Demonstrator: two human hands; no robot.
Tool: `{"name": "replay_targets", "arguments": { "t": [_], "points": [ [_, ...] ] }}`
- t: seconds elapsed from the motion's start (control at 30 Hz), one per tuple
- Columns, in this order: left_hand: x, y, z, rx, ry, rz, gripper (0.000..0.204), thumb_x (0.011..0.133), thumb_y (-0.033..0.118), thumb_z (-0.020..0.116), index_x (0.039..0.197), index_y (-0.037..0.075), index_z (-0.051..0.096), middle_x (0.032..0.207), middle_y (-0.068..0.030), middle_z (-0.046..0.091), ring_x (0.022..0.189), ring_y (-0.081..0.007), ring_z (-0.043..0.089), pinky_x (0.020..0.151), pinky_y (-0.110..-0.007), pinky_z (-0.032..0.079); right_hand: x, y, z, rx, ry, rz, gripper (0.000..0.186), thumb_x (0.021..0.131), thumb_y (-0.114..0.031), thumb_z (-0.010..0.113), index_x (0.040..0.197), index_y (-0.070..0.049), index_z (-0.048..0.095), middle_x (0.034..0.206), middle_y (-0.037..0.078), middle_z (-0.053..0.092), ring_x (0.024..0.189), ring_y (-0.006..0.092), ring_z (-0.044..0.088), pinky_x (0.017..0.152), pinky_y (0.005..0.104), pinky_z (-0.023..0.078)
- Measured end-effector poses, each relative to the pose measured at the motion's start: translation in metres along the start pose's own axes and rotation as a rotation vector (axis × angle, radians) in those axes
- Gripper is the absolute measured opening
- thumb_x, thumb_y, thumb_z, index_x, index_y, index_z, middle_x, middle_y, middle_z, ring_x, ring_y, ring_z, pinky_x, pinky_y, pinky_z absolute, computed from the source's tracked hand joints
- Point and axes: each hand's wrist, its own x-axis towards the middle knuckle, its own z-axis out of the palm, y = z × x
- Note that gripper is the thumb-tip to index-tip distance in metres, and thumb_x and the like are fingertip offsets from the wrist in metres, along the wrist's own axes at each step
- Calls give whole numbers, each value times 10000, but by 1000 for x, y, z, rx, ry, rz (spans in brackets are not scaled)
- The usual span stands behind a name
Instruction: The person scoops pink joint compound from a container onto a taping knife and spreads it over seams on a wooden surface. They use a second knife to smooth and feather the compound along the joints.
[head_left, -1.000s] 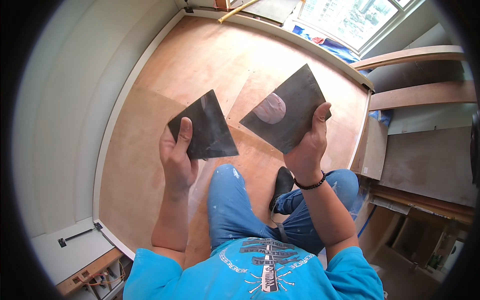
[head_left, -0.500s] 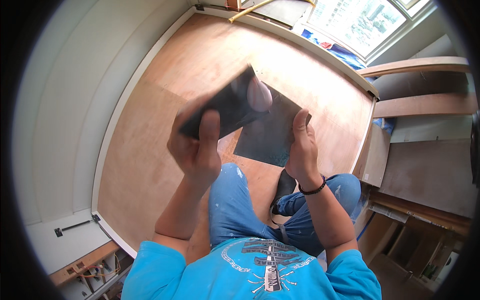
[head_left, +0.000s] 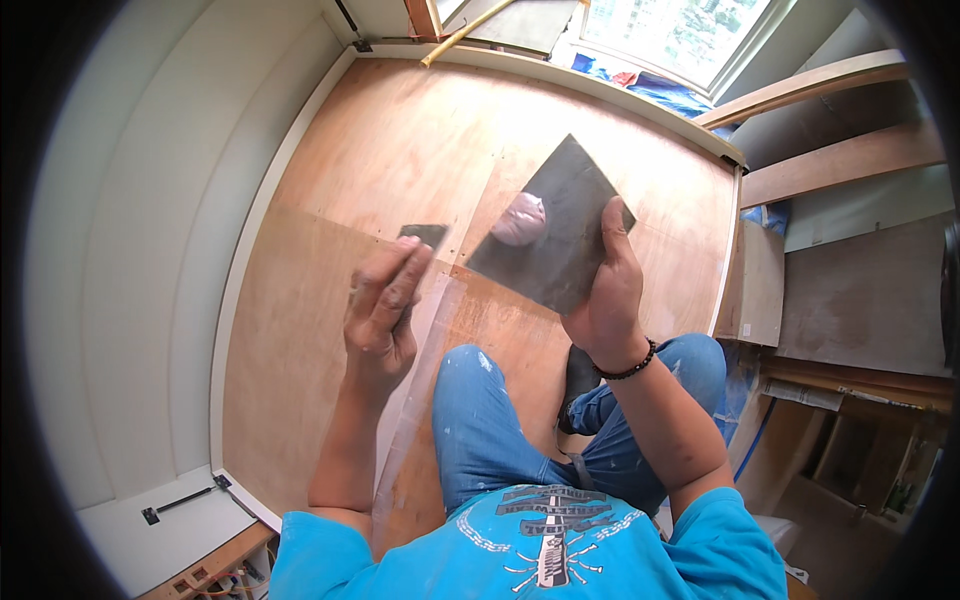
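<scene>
My right hand grips a dark, flat, square plate by its right corner, thumb on top. A smooth lump of pinkish putty sits near the plate's left edge. To the left, my left hand is closed on a second dark flat plate; only a small part of it shows past the fingertips, and the rest is hidden. The two plates are apart, both held above the plywood panel. A pale strip runs along a seam in the plywood, beside my left forearm.
A white raised rim borders the plywood, with a pale wall beyond it on the left. A yellow pole leans over the far edge. Wooden boards and a box stand at the right. My bent knees are close below.
My left hand has drawn its plate back, down and away from the right-hand plate, and turned it. The putty now lies on the right-hand plate alone, and that plate has tilted.
</scene>
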Motion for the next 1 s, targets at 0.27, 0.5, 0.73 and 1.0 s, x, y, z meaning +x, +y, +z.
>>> {"name": "replay_targets", "arguments": {
  "t": [0.27,0.5,0.73,1.0],
  "points": [
    [31,67,41,201,28,5,570,834,-74,548,1401,-26,579,1377,-179,606,1218,-326,628,1045,-452,400,-10,41,-5,-135,-305,-478,605,1124,-463,291,1520,-14,374,1531,142,484,1434,252,461,1199,434,391],
    [34,82,39,198,38,48,435,893,-60,592,1318,4,657,1261,-110,705,1042,-223,674,925,-393,383,-10,39,7,-205,-309,-488,730,1099,-461,371,1670,-121,68,1627,108,353,1476,223,393,1201,417,355],
    [33,74,24,300,-120,91,503,874,-82,583,1337,88,679,1287,-80,702,1166,-191,665,985,-377,355,6,9,4,-550,-145,-358,614,1113,-489,392,1473,6,446,1368,134,608,1257,223,603,1066,380,500],
    [61,53,-18,451,-534,587,422,838,161,731,1259,139,720,1263,-16,704,1211,-171,643,1099,-431,357,21,-22,0,-762,-177,184,550,1090,-530,470,1049,-5,629,923,18,604,827,77,535,700,248,493]
  ]
}}
